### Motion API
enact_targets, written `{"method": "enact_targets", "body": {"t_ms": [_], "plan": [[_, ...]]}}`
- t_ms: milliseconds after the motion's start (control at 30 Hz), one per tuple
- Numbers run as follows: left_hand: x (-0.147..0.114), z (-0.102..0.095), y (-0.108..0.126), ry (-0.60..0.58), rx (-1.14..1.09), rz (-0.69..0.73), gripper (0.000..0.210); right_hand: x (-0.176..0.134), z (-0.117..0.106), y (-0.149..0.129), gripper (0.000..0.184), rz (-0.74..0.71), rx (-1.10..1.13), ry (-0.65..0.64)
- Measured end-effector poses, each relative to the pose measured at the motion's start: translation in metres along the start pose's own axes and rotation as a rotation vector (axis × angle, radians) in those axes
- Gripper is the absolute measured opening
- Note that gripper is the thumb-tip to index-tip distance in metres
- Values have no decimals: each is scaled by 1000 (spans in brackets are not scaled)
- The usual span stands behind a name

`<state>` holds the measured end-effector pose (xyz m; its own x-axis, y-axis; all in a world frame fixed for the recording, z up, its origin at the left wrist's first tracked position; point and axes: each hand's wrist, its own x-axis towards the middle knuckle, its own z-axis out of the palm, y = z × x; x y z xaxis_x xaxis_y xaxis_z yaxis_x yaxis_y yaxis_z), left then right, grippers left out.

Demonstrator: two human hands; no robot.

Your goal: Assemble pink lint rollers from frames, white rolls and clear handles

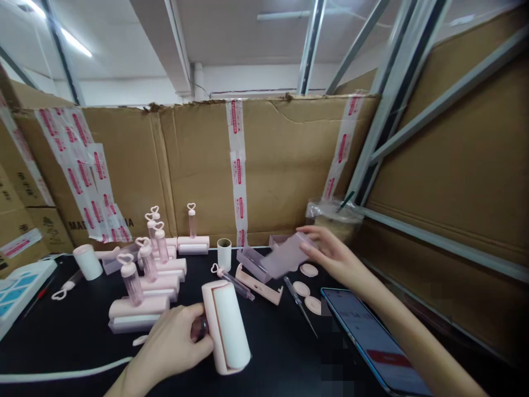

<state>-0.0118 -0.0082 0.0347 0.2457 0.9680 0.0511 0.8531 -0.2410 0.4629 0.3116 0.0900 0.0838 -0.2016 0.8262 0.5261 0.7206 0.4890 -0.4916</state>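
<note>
The left hand (176, 339) holds a pink lint roller (227, 328), fingers curled closed at its side, above the black tabletop (285, 358). Beyond a phone (367, 342), the right hand (326, 248) pinches a translucent lilac cover (286, 257) between thumb and fingers; behind stands a taped cardboard panel (285, 165).

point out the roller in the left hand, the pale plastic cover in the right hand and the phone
Roller (236, 325): head view, on its white roll.
Pale plastic cover (285, 257): head view, on its broad face.
Phone (366, 334): head view, on its screen.
</note>
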Motion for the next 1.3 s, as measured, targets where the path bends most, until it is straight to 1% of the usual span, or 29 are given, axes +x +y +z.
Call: {"method": "enact_targets", "body": {"t_ms": [67,133,233,300,433,633,700,767,833,933,1000,1033,1100,1133,1167,1200,1267,1300], "plan": [[1,4,-1,3,-16,5,6,25,1,5,43,-36,-220,32],[2,7,-2,-6,-37,17,6,48,10,7,35,-40,-330,6],[3,8,-3,-5,-66,17,7,75,29,11,28,-38,-448,-97],[4,7,-3,2,-73,8,9,86,42,14,27,-33,-513,-193],[4,5,-2,31,-53,-8,8,93,58,24,27,7,-597,-372],[4,9,-5,29,-124,26,11,84,72,28,27,43,-645,-588],[5,10,-7,26,-163,40,13,84,77,26,27,44,-620,-638],[5,11,-9,36,-191,60,13,87,78,22,27,44,-576,-651],[5,12,-10,65,-215,80,13,89,76,14,27,40,-514,-618],[4,12,-9,109,-327,93,13,81,64,-8,25,8,-378,-483],[4,13,-6,116,-516,118,17,61,56,-29,24,-35,-249,-397],[4,14,-5,112,-639,141,22,46,54,-40,27,-59,-171,-378],[3,19,0,88,-883,175,32,12,55,-59,34,-91,-23,-396],[3,22,2,71,-985,175,34,-6,59,-66,36,-95,88,-418],[3,26,4,53,-1070,161,35,-23,64,-70,36,-31,384,-432],[4,31,6,32,-1138,140,37,-37,70,-72,39,50,630,-431],[6,40,9,-8,-1229,108,42,-55,84,-70,46,182,896,-399],[8,43,9,-16,-1242,105,45,-59,89,-68,49,243,957,-382]]}}
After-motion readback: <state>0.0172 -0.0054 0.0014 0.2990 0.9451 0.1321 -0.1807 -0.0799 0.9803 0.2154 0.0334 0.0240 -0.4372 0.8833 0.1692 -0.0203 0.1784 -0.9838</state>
